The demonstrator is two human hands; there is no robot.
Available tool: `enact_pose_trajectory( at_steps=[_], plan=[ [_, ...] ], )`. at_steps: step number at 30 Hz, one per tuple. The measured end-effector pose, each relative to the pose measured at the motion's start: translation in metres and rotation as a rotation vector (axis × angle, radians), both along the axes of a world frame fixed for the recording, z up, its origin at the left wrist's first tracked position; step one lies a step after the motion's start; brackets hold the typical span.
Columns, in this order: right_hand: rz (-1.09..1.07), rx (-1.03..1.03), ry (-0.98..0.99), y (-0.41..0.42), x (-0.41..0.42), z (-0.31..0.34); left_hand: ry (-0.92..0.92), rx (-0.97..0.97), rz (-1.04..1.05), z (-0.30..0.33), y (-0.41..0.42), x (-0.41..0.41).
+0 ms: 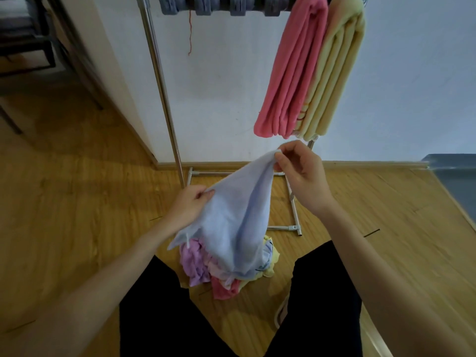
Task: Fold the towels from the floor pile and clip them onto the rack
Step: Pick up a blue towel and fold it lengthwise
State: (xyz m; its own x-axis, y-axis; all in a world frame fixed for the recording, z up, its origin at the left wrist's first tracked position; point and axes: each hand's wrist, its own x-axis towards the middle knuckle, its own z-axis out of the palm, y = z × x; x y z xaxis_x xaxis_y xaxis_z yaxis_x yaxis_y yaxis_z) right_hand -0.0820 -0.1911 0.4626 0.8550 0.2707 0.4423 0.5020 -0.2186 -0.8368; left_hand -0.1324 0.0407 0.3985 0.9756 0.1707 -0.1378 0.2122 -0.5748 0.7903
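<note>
a: any writing, labels or numbers to read here?
b: none. the pale blue towel (231, 228) carries no legible tag, and the small dark marks on cloth below the grip are too blurred to read.

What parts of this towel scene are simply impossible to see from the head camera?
- Rack top: the grey clips are cut off by the upper edge, so what holds the pink towel and the yellow towel is unseen.
- Floor pile: largely covered by the pale blue towel that the left hand and right hand pinch; its count is unclear.
- Furniture at upper left: blurred and cropped.
</note>
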Motion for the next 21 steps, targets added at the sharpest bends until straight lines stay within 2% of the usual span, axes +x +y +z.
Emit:
enact_pose_trajectory(
  at_steps=[4, 8, 15, 21],
  plan=[
    [-0.061, -0.018, 0.038, -0.014, -0.002, -0.023, -0.069, -0.133, 0.164, 0.021, 0.006, 0.004],
    [-0.078, -0.076, -0.027, -0.021, -0.012, -0.036, -0.143, -0.307, 0.305, 0.044, 0.000, 0.001],
    [0.164, -0.510, -0.339, -0.017, -0.030, -0.044, -0.221, -0.387, 0.399, 0.079, -0.017, -0.003],
    [0.227, -0.519, -0.413, 0.000, -0.042, -0.058, -0.225, -0.474, 0.458, 0.095, -0.026, -0.002]
  ],
)
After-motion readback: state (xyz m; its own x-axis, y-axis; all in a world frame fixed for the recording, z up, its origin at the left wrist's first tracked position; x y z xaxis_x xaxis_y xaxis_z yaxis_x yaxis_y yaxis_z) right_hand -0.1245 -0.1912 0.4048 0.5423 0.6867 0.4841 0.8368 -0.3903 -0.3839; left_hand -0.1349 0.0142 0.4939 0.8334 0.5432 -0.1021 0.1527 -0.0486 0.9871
